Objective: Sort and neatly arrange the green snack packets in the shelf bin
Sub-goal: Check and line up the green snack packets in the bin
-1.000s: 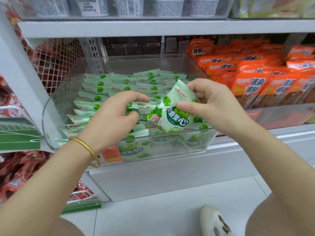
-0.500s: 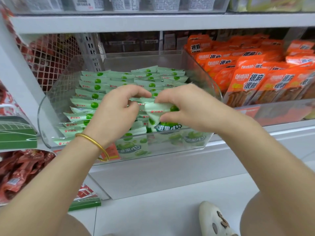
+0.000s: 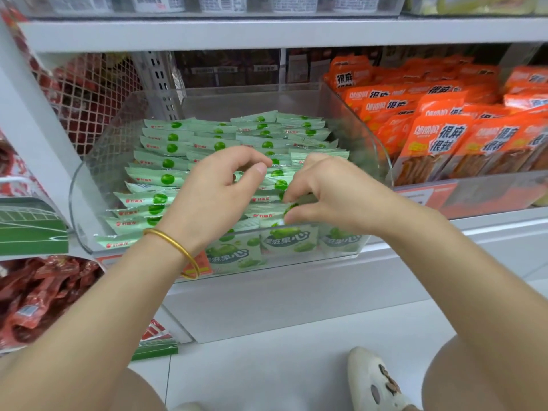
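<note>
I count two hands, left hand (image 3: 216, 191) and right hand (image 3: 332, 191), one gold bangle (image 3: 178, 247) and one clear bin (image 3: 89, 185). Three green packets (image 3: 289, 241) stand face-out just below the right hand's pinch; those behind it are too many to count. One shoe (image 3: 376, 381).

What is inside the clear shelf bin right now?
Green snack packets stand in rows in the clear bin. The left hand and right hand cover the front middle rows, the right hand pinching one. The bin's floor is hidden.

Head camera looks down, close on shelf bin (image 3: 382, 161).
</note>
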